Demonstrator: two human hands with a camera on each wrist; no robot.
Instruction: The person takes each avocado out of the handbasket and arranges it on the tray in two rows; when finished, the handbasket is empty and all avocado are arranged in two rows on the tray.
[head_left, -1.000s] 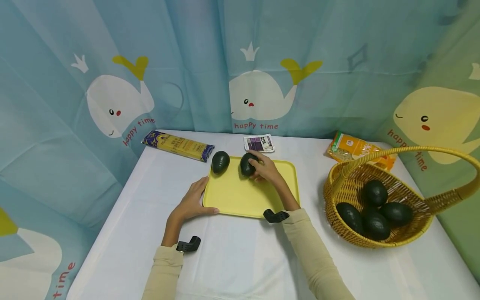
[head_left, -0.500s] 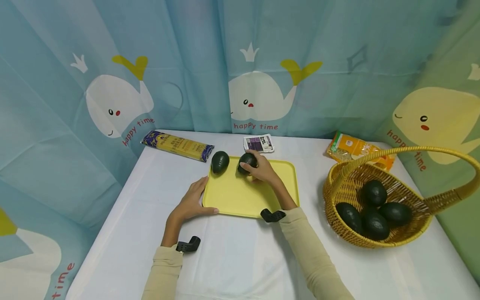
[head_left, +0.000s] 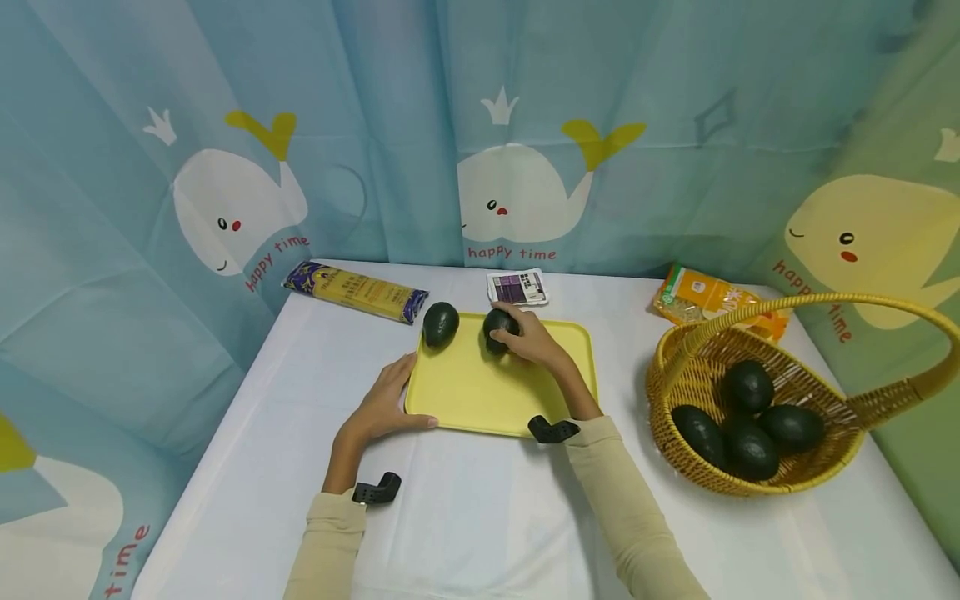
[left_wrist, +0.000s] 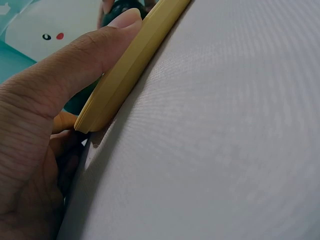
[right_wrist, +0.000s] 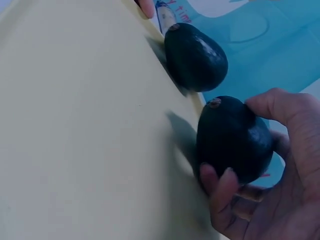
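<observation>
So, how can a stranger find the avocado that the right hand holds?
Look at the yellow tray in the middle of the white table. Two avocados lie at its far edge. It is the right one, gripped by the right hand; the other avocado lies untouched.

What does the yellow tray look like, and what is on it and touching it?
The yellow tray is a flat, pale yellow rectangle with rounded corners and a low raised rim. It looks like smooth plastic. It lies flat on the white tablecloth. Two dark green avocados sit by its far edge: the free avocado lies alone, and the right hand holds the held avocado. The left hand grips the tray's near left corner, thumb on the rim.
</observation>
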